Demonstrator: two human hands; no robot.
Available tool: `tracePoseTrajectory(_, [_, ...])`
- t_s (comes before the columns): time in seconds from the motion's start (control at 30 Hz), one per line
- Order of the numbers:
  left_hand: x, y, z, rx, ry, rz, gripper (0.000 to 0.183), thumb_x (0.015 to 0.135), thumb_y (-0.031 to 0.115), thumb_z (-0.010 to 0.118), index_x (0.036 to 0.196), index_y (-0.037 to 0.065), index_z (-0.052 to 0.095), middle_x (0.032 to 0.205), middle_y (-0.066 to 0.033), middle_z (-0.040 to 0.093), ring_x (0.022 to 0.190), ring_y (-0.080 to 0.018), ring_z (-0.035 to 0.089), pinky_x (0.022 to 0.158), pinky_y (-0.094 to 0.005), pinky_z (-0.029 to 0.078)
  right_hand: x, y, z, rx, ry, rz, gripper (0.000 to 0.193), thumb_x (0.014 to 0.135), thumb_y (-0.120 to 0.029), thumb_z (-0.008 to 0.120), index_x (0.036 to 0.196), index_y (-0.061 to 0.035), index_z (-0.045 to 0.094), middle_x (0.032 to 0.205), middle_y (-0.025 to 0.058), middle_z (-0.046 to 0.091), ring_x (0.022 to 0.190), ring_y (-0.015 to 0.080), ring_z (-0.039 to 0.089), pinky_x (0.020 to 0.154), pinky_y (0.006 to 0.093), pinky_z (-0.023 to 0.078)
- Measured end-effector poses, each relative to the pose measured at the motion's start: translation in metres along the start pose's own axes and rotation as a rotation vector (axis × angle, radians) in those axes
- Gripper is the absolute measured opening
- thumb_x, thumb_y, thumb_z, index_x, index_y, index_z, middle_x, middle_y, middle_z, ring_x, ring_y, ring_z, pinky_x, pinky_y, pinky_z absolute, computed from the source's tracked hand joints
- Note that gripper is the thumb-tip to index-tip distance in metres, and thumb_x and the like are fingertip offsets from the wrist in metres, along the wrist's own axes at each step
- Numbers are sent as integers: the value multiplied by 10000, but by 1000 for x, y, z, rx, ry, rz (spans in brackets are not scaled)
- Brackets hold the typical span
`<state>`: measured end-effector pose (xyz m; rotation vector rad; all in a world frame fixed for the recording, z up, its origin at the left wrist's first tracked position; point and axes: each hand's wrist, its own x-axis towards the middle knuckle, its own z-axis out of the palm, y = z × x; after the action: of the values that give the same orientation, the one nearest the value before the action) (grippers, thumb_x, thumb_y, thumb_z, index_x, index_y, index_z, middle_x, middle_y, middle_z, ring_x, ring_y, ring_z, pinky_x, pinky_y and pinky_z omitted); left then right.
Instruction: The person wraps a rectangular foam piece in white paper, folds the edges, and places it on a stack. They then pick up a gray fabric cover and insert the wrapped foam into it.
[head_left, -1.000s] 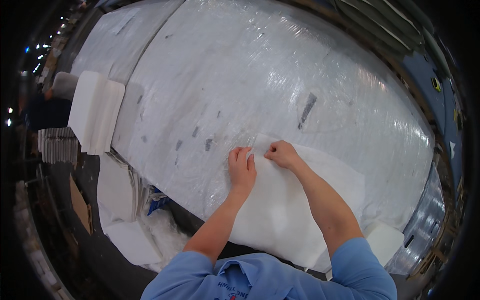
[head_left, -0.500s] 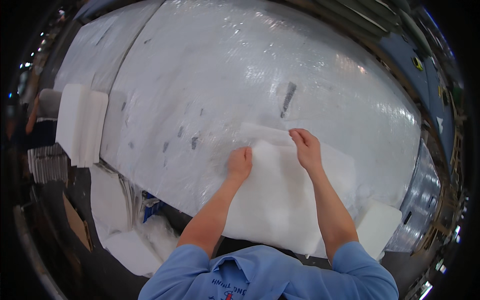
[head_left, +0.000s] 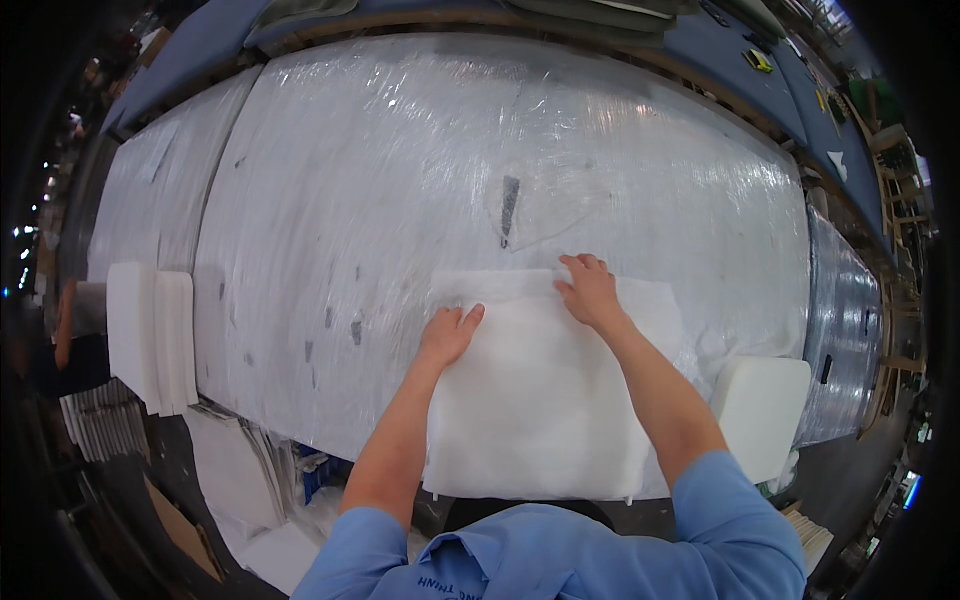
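Observation:
A white sheet of soft wadding (head_left: 535, 400) lies before me on the plastic-wrapped tabletop (head_left: 400, 190), reaching to its near edge. Its far edge shows a strip folded or layered over. My left hand (head_left: 452, 337) rests at the sheet's far left part, thumb apart from the loosely bent fingers. My right hand (head_left: 590, 290) is over the far edge, right of the middle, its fingers spread and slightly bent. Neither hand grips the sheet visibly. Under the wadding, more thin white material (head_left: 655, 310) shows on the right.
White foam cushions (head_left: 140, 335) stand stacked at the table's left end. Another white cushion (head_left: 765, 415) lies at the near right corner. White sheets (head_left: 235, 465) hang below the left edge. A blue worktable (head_left: 745, 85) runs along the back. A person's arm (head_left: 65, 325) shows far left.
Both hands have loosened from the wadding's far edge, which they pinched before. The sheet now lies flatter and squarer. My view has shifted, so the table's far side shows more.

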<state>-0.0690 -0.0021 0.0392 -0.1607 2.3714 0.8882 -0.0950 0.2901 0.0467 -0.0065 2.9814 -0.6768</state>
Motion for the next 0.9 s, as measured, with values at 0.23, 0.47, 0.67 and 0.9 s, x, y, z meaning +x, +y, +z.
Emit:
tracePoseTrajectory(0.23, [-23,10,12,-61,176,58,860,984,645,612,1357,-129,603,1313,-322,661,1282,-456,610,1105,-464,466,34,-8,1,-200,-399,-54,285,954,-238,705,1221,-161,640,1169,150,706,1172,331,632,1058,548,413])
tracePoseTrajectory(0.47, [-70,34,0,-185,366,190,560,912,488,789,782,-8,562,801,-211,645,745,-410,595,692,-485,468,31,-3,1,79,-412,-105,207,903,-222,752,1027,-102,639,924,163,722,933,300,691,913,503,472])
tracePoseTrajectory(0.67, [-120,55,-16,-292,457,176,544,920,358,798,702,-18,471,688,-160,515,641,-279,531,624,-424,440,7,-3,-5,341,-1033,-82,159,877,-180,775,941,-58,696,900,25,714,841,190,619,770,370,505])
tracePoseTrajectory(0.9, [-189,93,-29,-366,537,258,338,953,260,739,1222,81,642,774,-87,532,670,-208,502,657,-365,464,-14,-26,-65,185,-1157,-209,93,875,-147,751,906,-72,706,857,35,695,821,185,604,756,374,497])
